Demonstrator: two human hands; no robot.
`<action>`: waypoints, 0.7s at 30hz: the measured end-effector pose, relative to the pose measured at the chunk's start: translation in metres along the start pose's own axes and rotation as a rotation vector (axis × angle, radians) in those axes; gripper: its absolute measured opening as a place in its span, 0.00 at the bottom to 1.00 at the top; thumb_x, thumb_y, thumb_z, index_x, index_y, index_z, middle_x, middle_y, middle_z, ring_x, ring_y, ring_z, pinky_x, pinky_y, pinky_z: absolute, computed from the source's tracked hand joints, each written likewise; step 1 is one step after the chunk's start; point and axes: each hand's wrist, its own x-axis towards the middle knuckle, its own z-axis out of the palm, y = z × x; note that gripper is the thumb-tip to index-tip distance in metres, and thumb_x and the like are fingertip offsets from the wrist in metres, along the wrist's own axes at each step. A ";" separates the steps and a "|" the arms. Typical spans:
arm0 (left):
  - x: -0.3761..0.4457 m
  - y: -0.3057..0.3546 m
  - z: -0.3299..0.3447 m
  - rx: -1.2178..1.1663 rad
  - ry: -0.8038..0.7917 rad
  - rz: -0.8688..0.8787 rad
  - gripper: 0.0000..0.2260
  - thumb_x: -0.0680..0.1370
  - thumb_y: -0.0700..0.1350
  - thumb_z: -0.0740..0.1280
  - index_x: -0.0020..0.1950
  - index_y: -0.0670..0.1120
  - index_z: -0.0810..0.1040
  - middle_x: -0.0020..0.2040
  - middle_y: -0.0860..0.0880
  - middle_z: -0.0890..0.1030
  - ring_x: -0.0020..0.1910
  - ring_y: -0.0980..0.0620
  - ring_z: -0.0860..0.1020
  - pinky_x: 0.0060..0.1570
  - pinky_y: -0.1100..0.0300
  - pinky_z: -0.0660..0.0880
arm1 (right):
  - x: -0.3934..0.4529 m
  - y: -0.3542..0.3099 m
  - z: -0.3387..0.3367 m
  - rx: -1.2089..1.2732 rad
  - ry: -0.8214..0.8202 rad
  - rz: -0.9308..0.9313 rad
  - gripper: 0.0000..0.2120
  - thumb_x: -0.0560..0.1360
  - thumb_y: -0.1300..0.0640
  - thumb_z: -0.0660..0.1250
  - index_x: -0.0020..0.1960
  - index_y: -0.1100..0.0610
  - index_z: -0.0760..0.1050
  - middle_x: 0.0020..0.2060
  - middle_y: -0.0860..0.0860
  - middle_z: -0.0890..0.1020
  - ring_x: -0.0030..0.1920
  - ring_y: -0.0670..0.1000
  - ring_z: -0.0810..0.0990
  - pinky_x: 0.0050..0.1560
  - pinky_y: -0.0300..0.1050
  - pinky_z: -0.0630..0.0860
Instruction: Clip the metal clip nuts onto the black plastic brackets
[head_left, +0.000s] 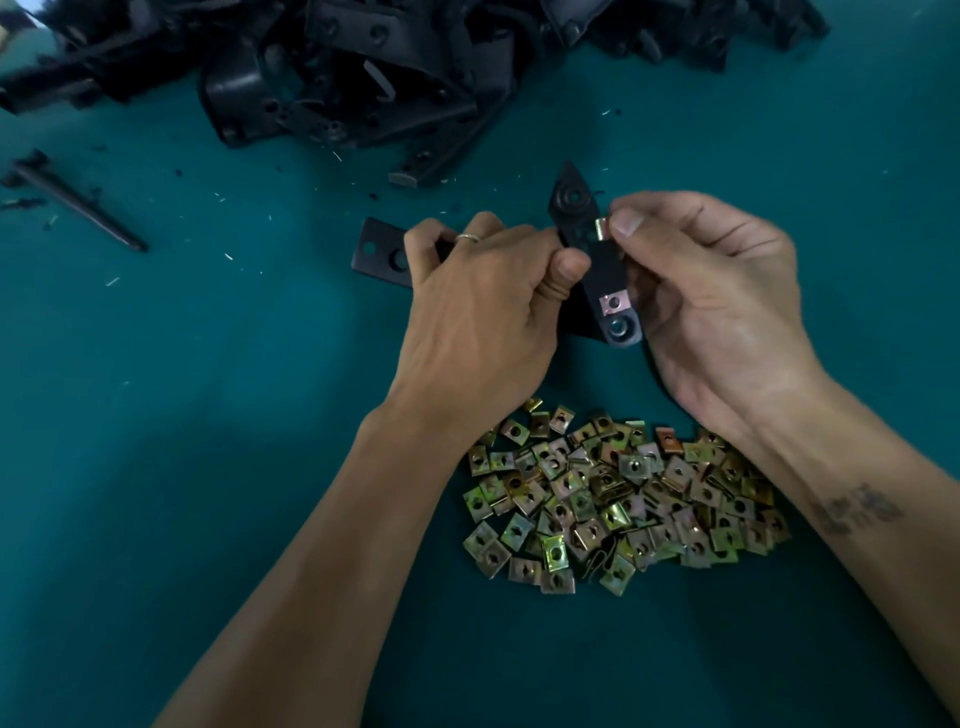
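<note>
A black plastic bracket is held above the teal table in the middle of the view. My left hand grips its left side, thumb pressed on its face. My right hand pinches a metal clip nut at the bracket's right edge near its upper end. A second clip nut sits clipped on the bracket's lower end, beside a round hole. The bracket's far left flat end sticks out past my left hand.
Several loose brass-coloured clip nuts lie heaped near the front, between my forearms. A heap of black plastic brackets covers the back of the table. A thin black rod lies at the far left, amid small shavings.
</note>
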 end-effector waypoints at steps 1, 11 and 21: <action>0.000 0.000 0.000 0.004 0.003 0.004 0.16 0.85 0.54 0.52 0.38 0.53 0.63 0.32 0.59 0.65 0.41 0.50 0.70 0.56 0.46 0.58 | 0.001 0.001 0.000 0.003 0.025 -0.018 0.03 0.75 0.67 0.72 0.48 0.64 0.81 0.40 0.54 0.85 0.38 0.49 0.81 0.42 0.42 0.79; 0.001 0.000 0.000 0.008 0.012 0.008 0.16 0.85 0.53 0.52 0.38 0.53 0.64 0.33 0.58 0.67 0.42 0.50 0.72 0.57 0.47 0.58 | 0.003 0.009 -0.001 -0.201 0.098 -0.293 0.07 0.73 0.66 0.76 0.45 0.55 0.86 0.40 0.51 0.87 0.41 0.47 0.82 0.48 0.42 0.78; 0.000 -0.001 0.001 0.003 0.024 0.026 0.15 0.85 0.53 0.52 0.38 0.54 0.62 0.32 0.60 0.65 0.42 0.50 0.71 0.54 0.50 0.56 | 0.002 0.011 -0.003 -0.283 0.007 -0.269 0.07 0.74 0.64 0.76 0.46 0.53 0.87 0.39 0.53 0.86 0.42 0.55 0.81 0.49 0.47 0.81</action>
